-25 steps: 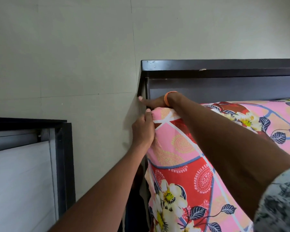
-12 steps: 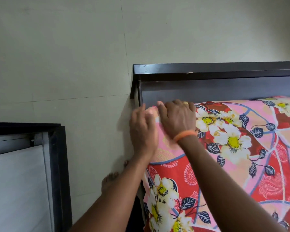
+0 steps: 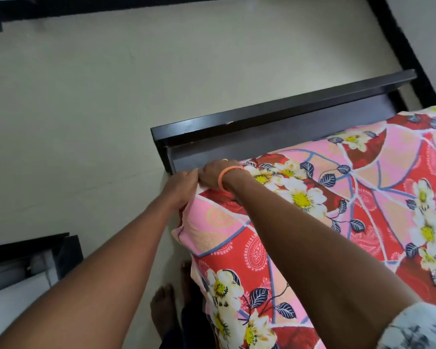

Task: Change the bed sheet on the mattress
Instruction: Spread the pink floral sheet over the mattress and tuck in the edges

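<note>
- Pink-and-red floral bed sheet (image 3: 312,222) covers the mattress, hanging down its near side edge by the person's bare feet (image 3: 164,306).
- Both hands meet at the mattress corner by the headboard: left hand (image 3: 181,187) pinches the sheet at the corner, right hand (image 3: 215,175), orange band (image 3: 227,173) on the wrist, has fingers curled onto the sheet right beside it.
- Dark wooden headboard (image 3: 275,117) sits just beyond, pale tiled floor (image 3: 86,122) past that.

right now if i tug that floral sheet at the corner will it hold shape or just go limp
Probably limp: the floral sheet drapes and folds over the mattress corner where the left hand and right hand gather it. It looks thin and light, so it would likely bunch and slide rather than hold shape.
</note>
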{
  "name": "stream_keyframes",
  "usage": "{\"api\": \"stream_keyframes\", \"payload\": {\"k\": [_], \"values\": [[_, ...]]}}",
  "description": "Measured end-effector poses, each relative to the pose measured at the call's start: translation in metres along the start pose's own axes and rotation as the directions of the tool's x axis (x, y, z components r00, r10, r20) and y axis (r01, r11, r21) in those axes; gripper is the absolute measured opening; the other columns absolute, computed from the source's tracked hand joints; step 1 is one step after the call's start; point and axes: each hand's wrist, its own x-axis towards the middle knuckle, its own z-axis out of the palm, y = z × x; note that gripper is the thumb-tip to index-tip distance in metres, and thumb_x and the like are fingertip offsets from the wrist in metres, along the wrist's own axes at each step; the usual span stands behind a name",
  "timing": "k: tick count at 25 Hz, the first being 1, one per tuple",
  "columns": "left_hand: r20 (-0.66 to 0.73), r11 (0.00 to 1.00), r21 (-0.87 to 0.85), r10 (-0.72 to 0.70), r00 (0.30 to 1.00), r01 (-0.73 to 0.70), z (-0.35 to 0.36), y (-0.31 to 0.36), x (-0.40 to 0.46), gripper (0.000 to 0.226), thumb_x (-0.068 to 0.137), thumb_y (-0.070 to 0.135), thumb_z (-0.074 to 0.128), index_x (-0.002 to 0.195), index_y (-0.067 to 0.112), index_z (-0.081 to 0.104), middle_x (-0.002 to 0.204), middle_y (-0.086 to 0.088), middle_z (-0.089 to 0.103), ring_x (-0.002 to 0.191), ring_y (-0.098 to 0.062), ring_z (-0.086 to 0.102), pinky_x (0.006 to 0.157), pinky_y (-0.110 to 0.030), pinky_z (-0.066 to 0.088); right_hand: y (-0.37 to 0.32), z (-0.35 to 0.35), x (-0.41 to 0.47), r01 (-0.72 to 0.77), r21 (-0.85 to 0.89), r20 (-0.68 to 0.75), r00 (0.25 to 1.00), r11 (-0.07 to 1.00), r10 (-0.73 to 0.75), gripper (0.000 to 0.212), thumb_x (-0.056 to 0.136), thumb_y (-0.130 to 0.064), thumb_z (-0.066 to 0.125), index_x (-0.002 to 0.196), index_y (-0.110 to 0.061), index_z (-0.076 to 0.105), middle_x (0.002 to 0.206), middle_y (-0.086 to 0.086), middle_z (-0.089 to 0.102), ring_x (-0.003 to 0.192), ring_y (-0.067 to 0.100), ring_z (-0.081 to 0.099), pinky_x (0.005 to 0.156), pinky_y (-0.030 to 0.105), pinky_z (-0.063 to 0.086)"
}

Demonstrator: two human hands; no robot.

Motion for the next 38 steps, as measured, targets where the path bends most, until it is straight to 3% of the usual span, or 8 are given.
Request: {"api": "stream_keyframes", "payload": {"k": [7, 15, 20, 23, 27, 30, 33, 38], "values": [[0.262, 0.935, -0.320, -0.063, 0.963, 0.149, -0.006, 0.008, 0.034, 0.047, 0.101, 0.017, 0.022, 0.064, 0.011, 0.050, 0.055, -0.006, 0.060, 0.047, -0.012, 0.054, 0.041, -0.016, 0.038, 0.016, -0.023, 0.027, -0.019, 0.164, 0.297, 0.954, 0.986, -0.031, 0.045, 0.100, -0.035, 0.029, 0.130, -0.014, 0.055, 0.132, 0.010, 0.055, 0.111, 0.030, 0.054, 0.096, 0.038, 0.037], [0.496, 0.993, -0.093, -0.018, 0.868, 0.073, 0.003, 0.006, 0.080, 0.032, 0.103, 0.012, 0.036, 0.114, 0.003, 0.064, 0.107, -0.013, 0.068, 0.092, -0.024, 0.063, 0.086, -0.034, 0.049, 0.023, -0.014, 0.065, -0.054, 0.155, 0.445, 0.895, 0.987, -0.021, 0.023, 0.096, -0.024, 0.046, 0.106, -0.012, 0.063, 0.112, 0.012, 0.066, 0.089, 0.026, 0.062, 0.091, 0.038, 0.048], [0.342, 0.897, 0.403, 0.037, 0.939, -0.182, 0.005, 0.015, 0.084, 0.029, 0.104, 0.020, 0.040, 0.121, 0.009, 0.061, 0.131, -0.022, 0.058, 0.120, -0.034, 0.055, 0.099, -0.037, 0.043, 0.027, -0.013, 0.045, 0.011, 0.234, -0.219, 0.975, 0.972, 0.041, 0.031, 0.090, -0.023, 0.057, 0.117, -0.009, 0.064, 0.123, 0.015, 0.064, 0.116, 0.034, 0.059, 0.093, 0.039, 0.047], [-0.044, 0.674, 0.695, 0.387, 0.921, -0.250, -0.003, 0.049, 0.049, 0.028, 0.096, 0.023, 0.046, 0.103, 0.005, 0.068, 0.104, -0.022, 0.065, 0.098, -0.041, 0.063, 0.078, -0.042, 0.051, 0.030, -0.011, -0.010, 0.058, 0.297, -0.625, 0.767, 0.953, 0.148, 0.018, 0.091, -0.026, 0.054, 0.099, -0.014, 0.064, 0.105, 0.008, 0.062, 0.104, 0.032, 0.059, 0.086, 0.040, 0.042], [0.051, 0.559, 0.527, 0.732, 0.680, -0.641, 0.050, 0.078, -0.027, 0.036, 0.096, 0.023, 0.041, 0.121, 0.005, 0.059, 0.121, -0.020, 0.058, 0.111, -0.039, 0.056, 0.092, -0.048, 0.047, 0.060, 0.060, -0.090, -0.084, 0.586, -0.771, 0.250, 0.806, 0.586, 0.031, 0.089, -0.029, 0.050, 0.113, -0.011, 0.056, 0.128, 0.013, 0.053, 0.122, 0.032, 0.048, 0.101, 0.044, 0.035], [0.476, 0.304, 0.609, 0.598, 0.644, -0.732, 0.099, 0.052, -0.069, 0.064, 0.095, 0.038, 0.036, 0.149, 0.004, 0.035, 0.156, -0.026, 0.025, 0.146, -0.042, 0.020, 0.116, -0.056, 0.021, 0.070, 0.139, -0.155, -0.464, 0.708, -0.219, 0.572, 0.532, 0.790, 0.076, 0.094, -0.051, 0.024, 0.155, -0.005, 0.014, 0.163, 0.017, -0.003, 0.151, 0.034, 0.003, 0.120, 0.052, 0.012], [0.616, 0.222, 0.666, 0.375, 0.693, -0.712, 0.094, 0.052, -0.093, 0.077, 0.097, 0.048, 0.038, 0.156, 0.010, 0.007, 0.161, -0.024, -0.005, 0.149, -0.041, -0.007, 0.120, -0.056, 0.004, 0.060, 0.154, -0.213, -0.435, 0.673, 0.072, 0.843, 0.598, 0.532, 0.071, 0.102, -0.039, 0.036, 0.157, -0.012, 0.000, 0.159, 0.012, -0.022, 0.150, 0.033, -0.008, 0.122, 0.048, 0.008], [0.629, 0.478, 0.564, 0.280, 0.726, -0.673, 0.032, 0.137, -0.150, 0.034, 0.090, 0.029, 0.041, 0.114, 0.010, 0.055, 0.120, -0.011, 0.057, 0.109, -0.032, 0.055, 0.090, -0.042, 0.048, 0.049, 0.078, -0.320, -0.288, 0.937, 0.095, 0.753, 0.196, 0.651, 0.047, 0.102, -0.033, 0.048, 0.143, -0.011, 0.045, 0.146, 0.011, 0.046, 0.130, 0.028, 0.047, 0.108, 0.040, 0.038]]}}
